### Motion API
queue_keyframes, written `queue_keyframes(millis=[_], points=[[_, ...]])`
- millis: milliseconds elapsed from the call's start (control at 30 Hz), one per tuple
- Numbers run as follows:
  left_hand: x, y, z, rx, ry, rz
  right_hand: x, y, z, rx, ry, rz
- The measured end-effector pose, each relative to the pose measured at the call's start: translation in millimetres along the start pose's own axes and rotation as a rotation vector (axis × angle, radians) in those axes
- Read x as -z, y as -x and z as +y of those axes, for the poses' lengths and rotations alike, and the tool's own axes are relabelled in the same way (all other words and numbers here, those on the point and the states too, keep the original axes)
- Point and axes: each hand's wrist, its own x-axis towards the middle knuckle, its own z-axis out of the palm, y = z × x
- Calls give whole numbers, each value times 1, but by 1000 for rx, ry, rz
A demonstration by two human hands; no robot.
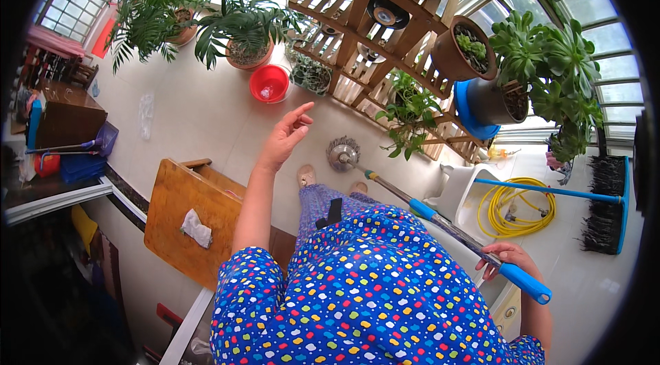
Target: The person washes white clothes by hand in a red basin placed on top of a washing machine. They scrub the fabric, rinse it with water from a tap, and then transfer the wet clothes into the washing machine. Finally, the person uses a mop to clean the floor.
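Observation:
In the head view my left hand (287,136) is raised over the tiled floor with its fingers apart, holding nothing. My right hand (508,260), at the lower right, grips the upper shaft of a spin mop (400,193) just below its blue end grip. The mop's shaft runs down towards my feet, and its round metal head with a grey fringe (343,153) stands on the floor. Beyond my left fingertips is a red plastic bucket (269,83) with something small and pale inside. A crumpled pale cloth (196,229) lies on a wooden table (165,210) at my left.
A tiered wooden plant stand (356,40) with several pots is ahead on the right. Potted palms (247,50) stand beyond the bucket. A white sink or basin (466,205), a coiled yellow hose (515,206) and a blue-handled broom (603,202) are at the right; a dustpan (106,139) is left.

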Motion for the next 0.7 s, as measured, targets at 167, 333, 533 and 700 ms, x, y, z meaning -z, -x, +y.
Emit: queue_keyframes(millis=[167, 333, 533, 700], points=[[-23, -1, 35, -331, -997, 75, -48, -74, -35, 97, 928, -46], [-34, 5, 52, -438, -1255, 113, -91, -150, -68, 800, 1123, 147], [-34, 12, 74, -483, -1332, 96, -135, -210, -123, 1269, 1102, 249], [-52, 19, 89, -462, -1285, 77, -158, -254, -131, 1200, 761, 255]])
